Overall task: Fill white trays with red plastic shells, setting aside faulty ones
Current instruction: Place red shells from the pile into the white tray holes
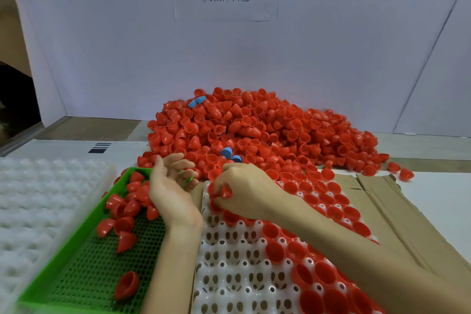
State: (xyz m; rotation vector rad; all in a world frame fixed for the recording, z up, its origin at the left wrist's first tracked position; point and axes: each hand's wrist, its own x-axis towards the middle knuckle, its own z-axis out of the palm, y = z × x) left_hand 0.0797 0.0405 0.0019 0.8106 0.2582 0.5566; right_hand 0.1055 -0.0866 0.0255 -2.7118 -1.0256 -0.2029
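Now the right hand (244,191) pinches a red shell (225,192) over the white tray (229,275), far left corner. The left hand (173,186) lies palm-up, loosely open.

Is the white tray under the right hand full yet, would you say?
Partly full: the white tray holds red shells on its right; near-left pockets are empty.

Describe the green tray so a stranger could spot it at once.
Start at the heap of red shells and come nearer, to its left. Under the left hand lies the green tray, beside the white tray. It alone is green, with a mesh floor and loosely scattered shells.
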